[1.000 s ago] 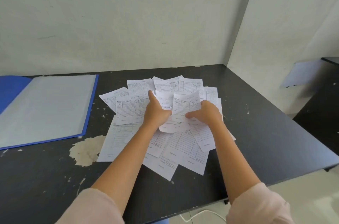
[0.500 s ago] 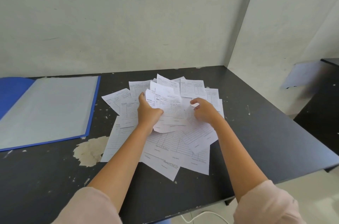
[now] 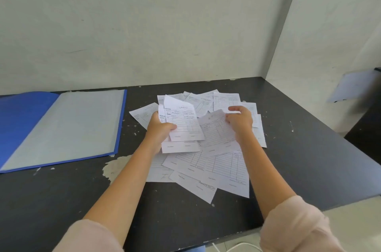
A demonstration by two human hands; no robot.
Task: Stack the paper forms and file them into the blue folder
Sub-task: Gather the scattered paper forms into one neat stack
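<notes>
Several white printed paper forms (image 3: 212, 167) lie scattered in an overlapping heap on the black table (image 3: 309, 148). My left hand (image 3: 159, 128) grips a small bunch of forms (image 3: 183, 124), lifted and tilted above the heap. To its right, my right hand (image 3: 240, 120) pinches the upper edge of another form (image 3: 218, 134), raising it off the pile. The blue folder (image 3: 61, 126) lies open flat on the table's left side, its clear inner sleeve facing up, apart from both hands.
A pale patch of chipped surface (image 3: 116, 166) marks the table left of the heap. Walls close the table at the back and right. The front edge runs near my sleeves, with a white cable (image 3: 237, 246) below it. A second dark table (image 3: 367, 128) stands at right.
My left hand has gathered more forms and lifted the bunch up and left. My right hand let go of the earlier sheet, moved right, and took hold of another form.
</notes>
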